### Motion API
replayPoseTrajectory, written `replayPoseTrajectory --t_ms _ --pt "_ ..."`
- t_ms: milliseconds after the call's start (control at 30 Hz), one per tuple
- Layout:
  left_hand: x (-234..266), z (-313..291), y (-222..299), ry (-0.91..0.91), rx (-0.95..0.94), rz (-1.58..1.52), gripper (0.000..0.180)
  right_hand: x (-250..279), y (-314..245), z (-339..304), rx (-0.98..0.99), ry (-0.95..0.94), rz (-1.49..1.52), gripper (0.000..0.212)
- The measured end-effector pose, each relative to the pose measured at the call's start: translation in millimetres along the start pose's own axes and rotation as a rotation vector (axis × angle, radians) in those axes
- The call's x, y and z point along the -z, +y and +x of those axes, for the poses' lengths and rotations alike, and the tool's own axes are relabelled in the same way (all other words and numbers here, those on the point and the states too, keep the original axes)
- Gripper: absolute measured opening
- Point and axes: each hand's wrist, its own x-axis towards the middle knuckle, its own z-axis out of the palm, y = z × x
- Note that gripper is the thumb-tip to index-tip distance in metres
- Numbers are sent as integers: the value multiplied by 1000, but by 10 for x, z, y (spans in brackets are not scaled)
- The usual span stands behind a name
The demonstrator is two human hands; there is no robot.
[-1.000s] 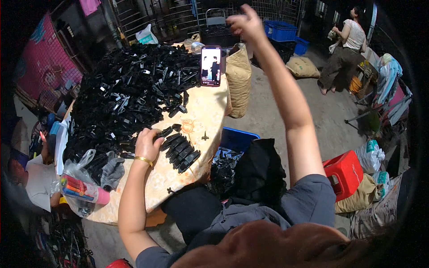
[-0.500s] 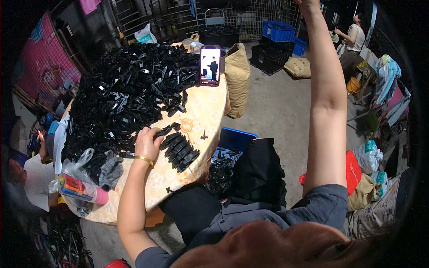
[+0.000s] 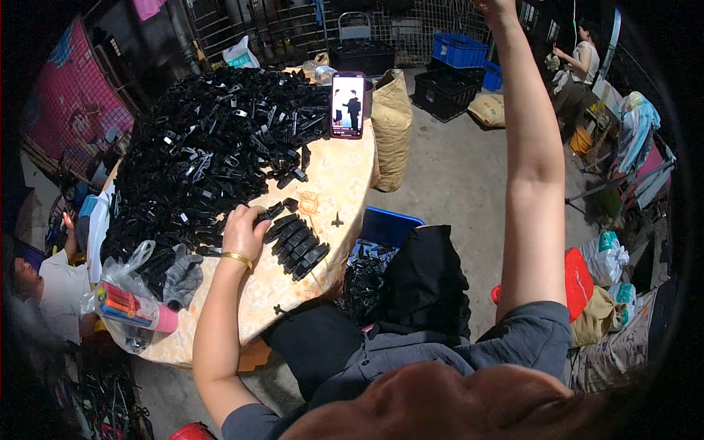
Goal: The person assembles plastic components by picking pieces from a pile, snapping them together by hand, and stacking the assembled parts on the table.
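My left hand point(image 3: 243, 233) rests at the near edge of a big heap of small black plastic parts point(image 3: 213, 139), which look like clips. Its fingers are curled down among black pieces, and what they hold is hidden. Just right of it, a neat row of stacked black parts point(image 3: 297, 246) lies on the patterned tablecloth point(image 3: 341, 165). A couple of loose parts point(image 3: 282, 208) lie beyond my fingertips. My right arm stretches far up and forward; only part of my right hand point(image 3: 500, 7) shows at the top edge, its fingers cut off.
A phone point(image 3: 347, 105) stands upright at the table's far right edge. Left of my forearm are a pack of coloured pens point(image 3: 136, 304) and a grey glove point(image 3: 182, 279). A blue crate point(image 3: 389, 224) of black parts sits beside my leg. Two other people are at left and far right.
My left hand stays at the heap's edge, and the stacked row looks the same. My raised right arm has shifted slightly left. The person at left has moved a little.
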Motion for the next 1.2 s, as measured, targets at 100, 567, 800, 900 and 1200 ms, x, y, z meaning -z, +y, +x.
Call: replayPoseTrajectory --t_ms 100,567,800,900,1200 --pt "7 3 6 -4 4 -4 22 -154 7 -211 -85 -159 24 74" --pt "14 -7 -19 -27 15 -7 25 -1280 717 -2779 407 -1592 -1045 34" --pt "6 10 -60 -8 -18 -14 24 -1301 1014 -3006 421 -1567 -944 39" --pt "5 22 -65 -32 -16 -24 23 -1259 1072 -3078 451 -1536 -891 40" --pt "18 4 -34 -49 19 -35 23 -1362 1347 -3278 488 -1381 -720 36"
